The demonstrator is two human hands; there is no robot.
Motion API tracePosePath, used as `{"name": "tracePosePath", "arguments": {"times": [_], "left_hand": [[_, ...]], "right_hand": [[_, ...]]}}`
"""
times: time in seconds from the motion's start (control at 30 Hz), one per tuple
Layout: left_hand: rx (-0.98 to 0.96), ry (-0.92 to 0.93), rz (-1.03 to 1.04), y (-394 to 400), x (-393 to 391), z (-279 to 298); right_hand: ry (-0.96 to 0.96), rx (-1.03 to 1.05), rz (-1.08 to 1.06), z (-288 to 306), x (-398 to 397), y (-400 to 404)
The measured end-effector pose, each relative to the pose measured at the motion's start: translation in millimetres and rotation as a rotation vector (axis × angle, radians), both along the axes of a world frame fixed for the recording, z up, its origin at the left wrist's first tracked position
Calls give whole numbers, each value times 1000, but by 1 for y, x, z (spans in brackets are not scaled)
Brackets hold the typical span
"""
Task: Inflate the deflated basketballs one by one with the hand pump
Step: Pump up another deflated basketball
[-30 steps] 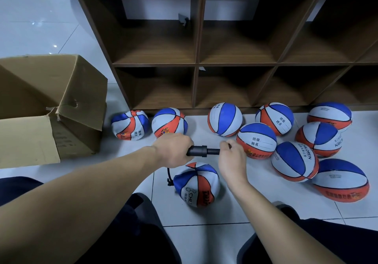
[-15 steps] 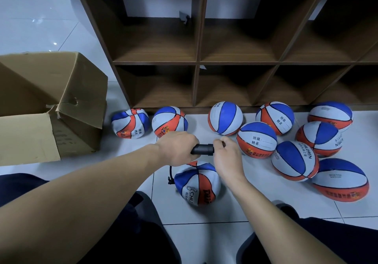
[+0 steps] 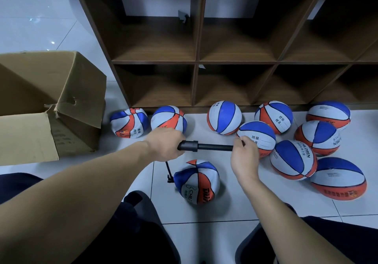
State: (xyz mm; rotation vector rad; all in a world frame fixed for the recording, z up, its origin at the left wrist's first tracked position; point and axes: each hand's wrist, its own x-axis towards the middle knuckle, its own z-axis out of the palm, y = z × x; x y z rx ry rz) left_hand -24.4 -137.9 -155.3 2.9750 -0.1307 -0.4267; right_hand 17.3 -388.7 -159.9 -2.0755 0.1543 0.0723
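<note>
A black hand pump is held level above the floor. My left hand grips its barrel and my right hand grips the handle, with the black rod drawn out between them. A thin black hose hangs from the barrel down to a wrinkled, half-flat blue, white and orange basketball on the tiles in front of me. Two more crumpled balls lie to the left by the shelf foot. Several rounder basketballs are clustered on the right.
An open cardboard box lies on its side at the left. A dark wooden cubby shelf stands behind the balls. My knees in dark trousers are at the bottom edge, on white floor tiles.
My right hand first pushed the handle in toward the barrel, then pulled it out to the right, so the rod is now extended far. The left hand stayed in place.
</note>
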Motion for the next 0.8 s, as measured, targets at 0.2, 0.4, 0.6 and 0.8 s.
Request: {"name": "tracePosePath", "arguments": {"times": [0.2, 0.4, 0.6, 0.8], "left_hand": [[21, -31, -35, -14, 2, 8], [0, -29, -44, -30, 3, 9], [-10, -37, -76, -39, 3, 8], [-44, -56, -74, -31, 3, 6]], "right_hand": [[26, 23, -9, 4, -18, 23], [61, 15, 39, 1, -23, 35], [75, 20, 64, -5, -28, 41], [43, -47, 144, -1, -23, 37]]}}
